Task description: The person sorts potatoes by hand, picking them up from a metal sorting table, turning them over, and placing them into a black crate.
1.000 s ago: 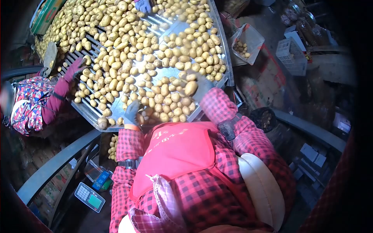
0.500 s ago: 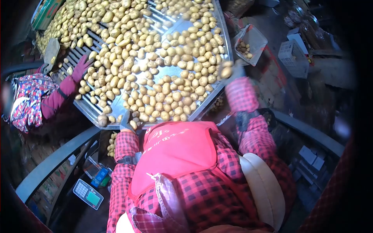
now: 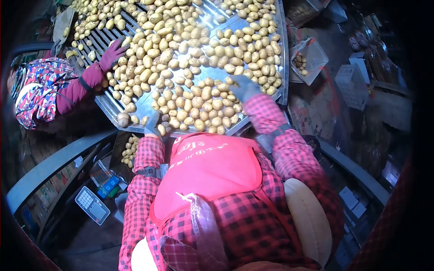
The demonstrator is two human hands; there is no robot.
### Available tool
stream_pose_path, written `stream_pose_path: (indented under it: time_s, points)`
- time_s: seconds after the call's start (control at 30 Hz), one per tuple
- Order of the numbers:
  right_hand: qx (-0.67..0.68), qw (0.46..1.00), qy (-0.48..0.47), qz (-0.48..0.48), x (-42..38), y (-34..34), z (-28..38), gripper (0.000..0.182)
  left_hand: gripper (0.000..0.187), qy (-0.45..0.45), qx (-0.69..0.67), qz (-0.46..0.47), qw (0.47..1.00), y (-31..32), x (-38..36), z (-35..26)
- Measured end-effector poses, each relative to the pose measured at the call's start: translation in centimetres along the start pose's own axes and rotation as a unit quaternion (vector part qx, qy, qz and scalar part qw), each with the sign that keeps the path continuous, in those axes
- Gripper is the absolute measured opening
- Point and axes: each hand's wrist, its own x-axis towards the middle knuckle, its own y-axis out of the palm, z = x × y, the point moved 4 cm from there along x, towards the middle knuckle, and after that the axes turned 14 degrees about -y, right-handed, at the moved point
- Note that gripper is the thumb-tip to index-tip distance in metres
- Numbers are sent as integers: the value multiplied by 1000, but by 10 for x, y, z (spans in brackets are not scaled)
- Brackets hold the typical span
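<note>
My right hand (image 3: pixel 245 88), in a grey glove, reaches over the potatoes (image 3: pixel 206 93) on the metal sorting table (image 3: pixel 143 105). Its fingers stretch to the left, with the fingertips right at one potato (image 3: pixel 229 81). At the table's front edge, my left hand (image 3: pixel 153 123) in a grey glove lies with fingers extended. A single potato (image 3: pixel 161 130) sits against its thumb side, and another small potato (image 3: pixel 145 120) is on its other side. Loose yellowish potatoes surround both hands.
At left, a person's gloved hand (image 3: pixel 113 53) rests among potatoes on the slatted part. A white bin (image 3: pixel 315 61) with several potatoes stands beyond the right edge. Below are a scale's keypad (image 3: pixel 92 205), more potatoes (image 3: pixel 129 151) and a curved rail (image 3: pixel 54 167).
My right hand has moved left from the table's right edge, where it held potatoes, to over the pile; those potatoes are gone from it. My left hand stays at the front edge. The view has shifted.
</note>
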Motion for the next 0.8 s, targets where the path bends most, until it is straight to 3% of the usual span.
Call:
stream_pose_path:
  time_s: [0.03, 0.13, 0.23, 0.27, 0.33, 0.4, 0.43, 0.5, 0.53, 0.57, 0.67, 0.7, 0.77, 0.8]
  points:
    - [-30, 998, -60, 14, 3, 19, 13, 59, 30, 2, 10, -5, 1000, -2, 1, 0]
    - [-36, 998, -44, 29, 13, 54, 26, 59, 33, -1, 20, 7, 1000, -8, 8, 1]
    - [-25, 965, -259, 10, -11, 44, 69, 52, 36, -4, 9, 29, 1000, -11, 8, 4]
    - [23, 976, -218, 13, -20, 30, 70, 44, 37, 4, 26, 15, 1000, -10, 8, 2]
    - [-9, 995, -62, 71, -20, 21, 22, 36, 37, 13, 57, -22, 998, -11, 8, 0]
    - [-99, 990, 18, 97, -36, -18, -3, 32, 37, -5, 59, -14, 998, -11, 8, 0]
    - [-131, 983, 10, 129, -39, -18, -16, 31, 36, -15, 63, -6, 998, -9, 10, -1]
    - [-200, 962, 1, 186, -40, -19, -41, 31, 35, -24, 29, 132, 991, 6, 3, -1]
    - [-209, 959, 27, 190, -34, -11, -44, 31, 34, -12, 54, 43, 998, 10, 3, 0]
    - [-273, 949, -62, 142, -42, -6, -45, 35, 33, 1, 77, 19, 997, 30, -6, 0]
    - [-391, 902, -92, 157, -33, 17, -52, 35, 36, -27, 135, 158, 978, 77, 26, 12]
    - [-407, 892, -88, 175, -27, 19, -51, 35, 37, -78, 171, 192, 963, 100, 31, 15]
    - [-412, 883, -73, 213, -23, 21, -53, 35, 42, -30, 189, 262, 946, 148, 8, 20]
    - [-395, 889, -59, 224, -22, 18, -52, 36, 44, -50, 190, 313, 929, 164, 12, 28]
